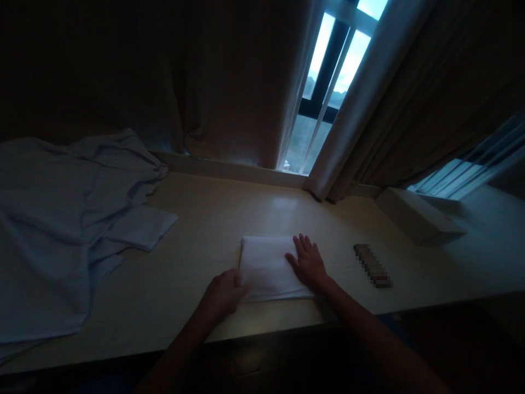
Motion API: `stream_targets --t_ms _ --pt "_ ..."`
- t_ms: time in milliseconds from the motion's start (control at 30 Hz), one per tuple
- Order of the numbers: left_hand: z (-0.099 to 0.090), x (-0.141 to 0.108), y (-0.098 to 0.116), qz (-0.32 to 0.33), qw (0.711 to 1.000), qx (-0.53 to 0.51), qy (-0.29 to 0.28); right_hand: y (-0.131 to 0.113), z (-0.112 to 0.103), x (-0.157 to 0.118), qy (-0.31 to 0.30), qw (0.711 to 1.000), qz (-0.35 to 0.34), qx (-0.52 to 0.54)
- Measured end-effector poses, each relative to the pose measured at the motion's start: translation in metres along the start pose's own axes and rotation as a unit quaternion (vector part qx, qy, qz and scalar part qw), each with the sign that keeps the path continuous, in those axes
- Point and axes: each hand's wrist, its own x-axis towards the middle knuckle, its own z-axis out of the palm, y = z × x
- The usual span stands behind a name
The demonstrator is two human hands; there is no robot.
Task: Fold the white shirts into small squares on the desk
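Note:
A white cloth point(266, 268), folded into a neat rectangle, lies flat on the table in front of me. My right hand point(309, 265) rests on its right side, palm down with the fingers stretched out. At the cloth's lower left edge is my left hand point(225, 293), its fingers curled and closed on that edge. The tips of the left fingers are dim and slightly blurred.
A large rumpled heap of white cloth point(53, 219) covers the left of the pale table point(205, 202). To the right lie a pixelated oblong object point(372, 267) and a pale box point(422, 216). Behind the table hang curtains point(361, 109) beside a window point(328, 65).

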Motion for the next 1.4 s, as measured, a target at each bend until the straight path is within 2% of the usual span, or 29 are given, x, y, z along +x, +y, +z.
stream_targets --t_ms 100,200,267,333,400,533,700,900,1133,1233,1400 --pt "-0.008 0.002 0.013 0.034 0.997 0.074 0.015 0.003 0.006 -0.001 0.018 1.0 0.011 0.013" --pt "-0.01 0.009 0.038 0.079 0.984 0.13 0.098 0.0 0.008 -0.002 0.026 0.999 0.006 0.018" --pt "-0.003 0.018 0.05 0.155 0.966 0.137 0.153 0.0 0.007 -0.002 0.028 0.999 0.004 0.019" --pt "0.008 0.029 0.052 0.238 0.947 0.146 0.159 0.001 0.006 -0.003 0.029 0.999 0.002 0.02" --pt "0.021 0.039 0.043 0.274 0.938 0.163 0.135 0.002 0.007 -0.003 0.027 0.999 0.003 0.021" --pt "0.034 0.048 0.02 0.269 0.936 0.198 0.113 0.006 0.008 -0.001 0.013 1.0 -0.007 0.027" --pt "0.035 0.047 0.016 0.272 0.917 0.261 0.128 0.01 0.006 -0.009 0.006 0.999 -0.042 0.034" --pt "0.037 0.04 0.012 0.287 0.899 0.301 0.135 0.018 0.002 -0.064 -0.009 0.993 -0.111 0.033" --pt "0.037 0.023 0.001 0.291 0.897 0.31 0.122 0.022 -0.008 -0.127 -0.037 0.979 -0.198 0.037" --pt "0.038 0.009 -0.005 0.295 0.899 0.302 0.113 0.022 0.003 -0.147 -0.001 0.977 -0.211 0.023" --pt "0.037 -0.014 -0.015 0.294 0.916 0.264 0.065 0.024 0.025 -0.175 0.115 0.97 -0.215 -0.007"
